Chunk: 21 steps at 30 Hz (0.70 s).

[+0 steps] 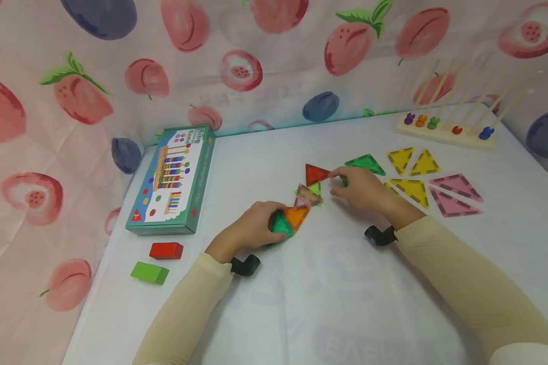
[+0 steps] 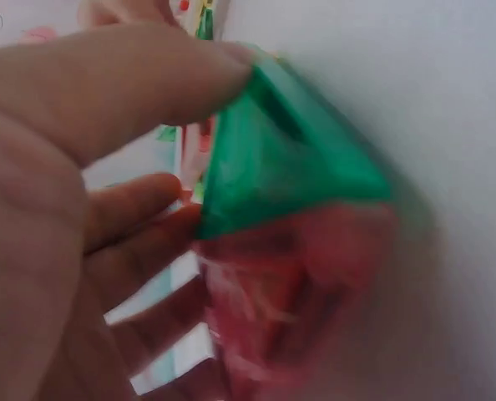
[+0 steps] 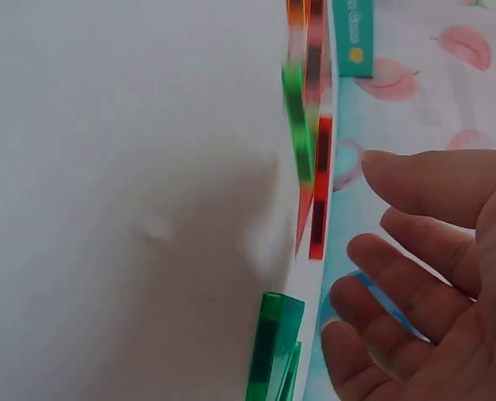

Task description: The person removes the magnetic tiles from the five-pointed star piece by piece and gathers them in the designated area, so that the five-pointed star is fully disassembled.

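My left hand (image 1: pixel 254 224) grips a green magnetic tile (image 1: pixel 281 223), the thumb on its top edge and fingers behind it. Below that green tile, a translucent red tile (image 2: pixel 294 284) shows blurred in the left wrist view. An orange tile (image 1: pixel 296 216) adjoins the green one in the head view. From there a pinkish clear tile (image 1: pixel 307 197), a light green tile (image 1: pixel 315 189) and a red triangular tile (image 1: pixel 316 174) run toward the right hand. My right hand (image 1: pixel 362 188) has its fingers loosely bent and spread, with nothing between them; its fingertips are beside the red triangle's corner.
Right of the right hand lie a green triangle (image 1: pixel 366 163), several yellow triangles (image 1: pixel 423 163) and pink triangles (image 1: pixel 456 186). A wooden peg rack (image 1: pixel 445 136) stands at the back right. At left are a game box (image 1: pixel 173 177), a red block (image 1: pixel 166 250) and a green block (image 1: pixel 149 272).
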Motion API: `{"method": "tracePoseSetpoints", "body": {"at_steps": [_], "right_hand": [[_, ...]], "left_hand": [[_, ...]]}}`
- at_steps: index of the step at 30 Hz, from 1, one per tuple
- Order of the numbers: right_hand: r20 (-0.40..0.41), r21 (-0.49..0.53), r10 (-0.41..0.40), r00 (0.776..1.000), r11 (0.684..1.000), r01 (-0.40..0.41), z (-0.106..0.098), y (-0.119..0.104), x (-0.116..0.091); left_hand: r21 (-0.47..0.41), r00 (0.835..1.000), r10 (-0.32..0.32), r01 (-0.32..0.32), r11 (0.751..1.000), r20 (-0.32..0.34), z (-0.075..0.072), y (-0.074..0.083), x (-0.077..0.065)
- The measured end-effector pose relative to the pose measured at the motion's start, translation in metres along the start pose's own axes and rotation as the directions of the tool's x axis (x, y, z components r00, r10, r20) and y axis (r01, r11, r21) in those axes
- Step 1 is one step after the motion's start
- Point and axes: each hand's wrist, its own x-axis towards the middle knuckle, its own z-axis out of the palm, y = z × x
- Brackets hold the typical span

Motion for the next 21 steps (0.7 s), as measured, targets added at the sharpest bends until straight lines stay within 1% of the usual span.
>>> {"method": "tracePoseSetpoints", "body": {"at_steps": [5, 8, 10, 13, 17, 19, 21], "right_hand": [[0.033, 0.010, 0.002, 0.999, 1.000, -0.002, -0.002, -0.007, 0.019], [0.071, 0.027, -0.008, 0.997, 1.000, 0.006, 0.001, -0.012, 0.025], [0.101, 0.031, -0.023, 0.995, 0.999, 0.020, 0.004, -0.016, 0.027], [0.140, 0.008, -0.057, 0.989, 0.998, 0.057, 0.008, -0.020, 0.028], [0.202, -0.036, -0.117, 0.972, 0.991, 0.127, 0.011, -0.022, 0.025], [0.225, -0.046, -0.133, 0.965, 0.988, 0.146, 0.012, -0.023, 0.024], [0.237, -0.047, -0.156, 0.959, 0.984, 0.172, 0.013, -0.023, 0.025]], "left_hand": [[0.011, 0.997, -0.033, 0.032, 0.999, 0.073, -0.010, -0.005, -0.015], [-0.011, 0.996, -0.033, 0.034, 0.999, 0.088, -0.015, -0.011, -0.022], [-0.022, 0.998, -0.018, 0.020, 1.000, 0.065, -0.016, -0.014, -0.022], [-0.012, 1.000, 0.021, -0.021, 1.000, 0.009, -0.010, -0.014, -0.018], [0.050, 0.995, 0.077, -0.074, 0.996, -0.067, 0.001, -0.008, -0.008], [0.085, 0.991, 0.103, -0.095, 0.992, -0.091, 0.004, -0.003, -0.004], [0.128, 0.987, 0.129, -0.116, 0.985, -0.097, 0.007, 0.001, 0.001]]}}
